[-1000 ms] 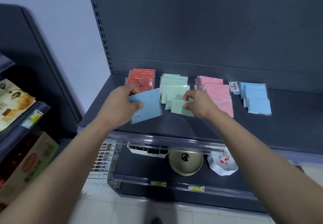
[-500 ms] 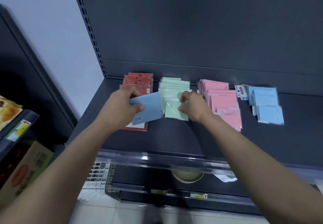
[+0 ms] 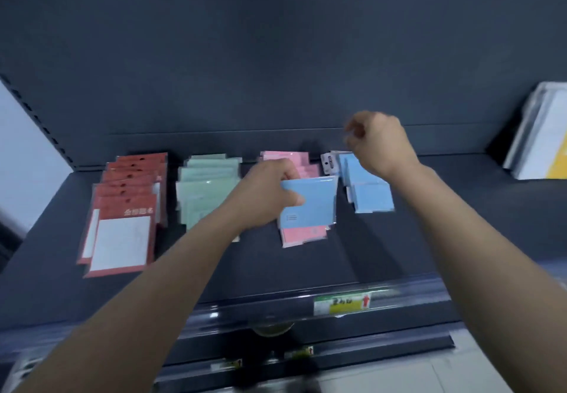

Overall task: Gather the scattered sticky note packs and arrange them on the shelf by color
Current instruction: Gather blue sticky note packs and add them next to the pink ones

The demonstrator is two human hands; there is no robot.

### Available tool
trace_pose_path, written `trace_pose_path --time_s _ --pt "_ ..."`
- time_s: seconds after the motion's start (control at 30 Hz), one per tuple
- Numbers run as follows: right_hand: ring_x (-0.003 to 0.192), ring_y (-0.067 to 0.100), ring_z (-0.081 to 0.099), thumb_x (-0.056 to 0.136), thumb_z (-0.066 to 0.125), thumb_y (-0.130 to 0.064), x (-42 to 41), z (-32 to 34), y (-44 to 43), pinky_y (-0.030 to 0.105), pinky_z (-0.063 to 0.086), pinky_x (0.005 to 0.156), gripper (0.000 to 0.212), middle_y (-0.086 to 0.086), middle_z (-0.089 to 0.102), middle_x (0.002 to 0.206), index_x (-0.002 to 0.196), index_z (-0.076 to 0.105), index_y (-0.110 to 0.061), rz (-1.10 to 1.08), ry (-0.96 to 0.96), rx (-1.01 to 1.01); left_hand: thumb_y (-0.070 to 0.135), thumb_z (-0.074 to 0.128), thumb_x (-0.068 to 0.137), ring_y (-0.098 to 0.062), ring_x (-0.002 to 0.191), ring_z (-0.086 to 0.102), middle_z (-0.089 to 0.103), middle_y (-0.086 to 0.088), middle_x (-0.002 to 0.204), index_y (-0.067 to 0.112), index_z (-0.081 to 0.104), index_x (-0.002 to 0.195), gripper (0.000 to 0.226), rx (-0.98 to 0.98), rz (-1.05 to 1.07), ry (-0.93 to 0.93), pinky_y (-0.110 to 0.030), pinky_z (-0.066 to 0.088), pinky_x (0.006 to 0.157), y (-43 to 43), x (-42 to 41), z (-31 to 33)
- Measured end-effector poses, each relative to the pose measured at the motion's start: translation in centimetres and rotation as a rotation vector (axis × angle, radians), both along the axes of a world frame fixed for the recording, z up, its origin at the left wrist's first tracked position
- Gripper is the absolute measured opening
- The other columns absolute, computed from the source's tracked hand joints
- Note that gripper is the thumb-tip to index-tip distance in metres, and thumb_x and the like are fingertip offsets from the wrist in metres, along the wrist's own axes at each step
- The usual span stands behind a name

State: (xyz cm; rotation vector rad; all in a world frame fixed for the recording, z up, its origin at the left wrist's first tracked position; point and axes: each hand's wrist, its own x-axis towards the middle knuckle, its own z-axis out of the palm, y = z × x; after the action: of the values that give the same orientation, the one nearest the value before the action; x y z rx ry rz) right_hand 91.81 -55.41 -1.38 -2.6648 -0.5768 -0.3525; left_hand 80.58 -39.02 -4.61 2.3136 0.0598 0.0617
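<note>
Both hands have swung to 3 o'clock: the left hand has carried the blue pack away from the red and green rows, and the right hand has lifted off the green one.

Nearest is a price label on the front lip of the shelf. Behind it four rows run front to back: red row, green row, pink row, blue row.

The left grip pinches the blue pack above the pink row, just at 9 o'clock of the blue row. The right grip hangs loosely curled over that row's far end, blurred, holding nothing visible.

Sorting looks nearly finished. This pack seems the only stray, and it remains to be laid on the blue row.
</note>
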Motion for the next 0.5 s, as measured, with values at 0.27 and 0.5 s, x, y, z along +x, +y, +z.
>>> trace_pose_path --time_s 0.27,0.5 --pt "0.090 0.030 0.061 0.086 0.057 -0.013 2.8 0.9 -10.3 0.035 0.050 0.082 0.013 0.007 0.068 0.091 0.095 0.067 -0.013 -0.069 0.098 -0.001 0.013 0.069 0.081 -0.019 0.080 0.051 0.054 -0.002 0.095 0.012 0.053 0.089 0.018 0.055 -0.139 0.079 -0.030 0.042 0.068 -11.4 8.5 -4.8" --pt "0.094 0.024 0.060 0.090 0.058 -0.018 5.0 0.3 -12.2 0.033 0.049 0.086 0.015 0.003 0.066 0.094 0.103 0.066 -0.015 0.037 0.194 0.027 0.022 0.066 0.083 -0.024 0.102 0.048 0.055 -0.007 0.108 0.008 0.054 0.110 0.033 0.310 -0.061 0.003 -0.031 0.037 0.082 -12.5 12.7 -6.9"
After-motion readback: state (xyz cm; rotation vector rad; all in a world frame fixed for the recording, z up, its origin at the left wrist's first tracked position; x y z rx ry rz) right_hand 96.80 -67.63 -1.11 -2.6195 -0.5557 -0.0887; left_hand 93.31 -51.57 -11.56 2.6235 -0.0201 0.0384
